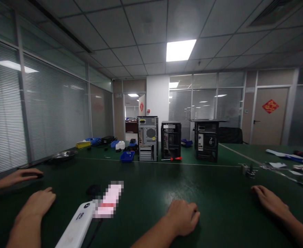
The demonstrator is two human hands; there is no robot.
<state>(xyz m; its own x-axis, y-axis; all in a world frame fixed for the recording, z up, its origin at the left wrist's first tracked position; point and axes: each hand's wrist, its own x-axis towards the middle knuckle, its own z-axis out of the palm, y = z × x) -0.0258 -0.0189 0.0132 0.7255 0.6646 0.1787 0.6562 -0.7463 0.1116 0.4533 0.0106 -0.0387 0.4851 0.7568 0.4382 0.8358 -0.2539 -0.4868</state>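
Near the bottom middle, my left hand (182, 217) rests on the green tabletop (213, 187), fingers curled in toward the thumb. A small dark patch shows between finger and thumb; whether it is an object or shadow is unclear. My right hand (271, 204) lies on the table at the right, holding nothing visible, its fingers stretched loosely to the left. Beyond it stand small metal parts (249, 171). Across the table are three computer cases: a tall grey one (148, 138), a smaller black one (171, 139) and another black one (206, 141). A red-handled screwdriver (175, 158) lies before the middle case.
A co-worker's two hands (35, 203) rest at the left. Closer in are a white device marked 18 (76, 224) and a blurred pink item (109, 199). Blue bins (127, 156) and a metal dish (65, 155) stand farther back. Tools and papers (277, 165) lie right.
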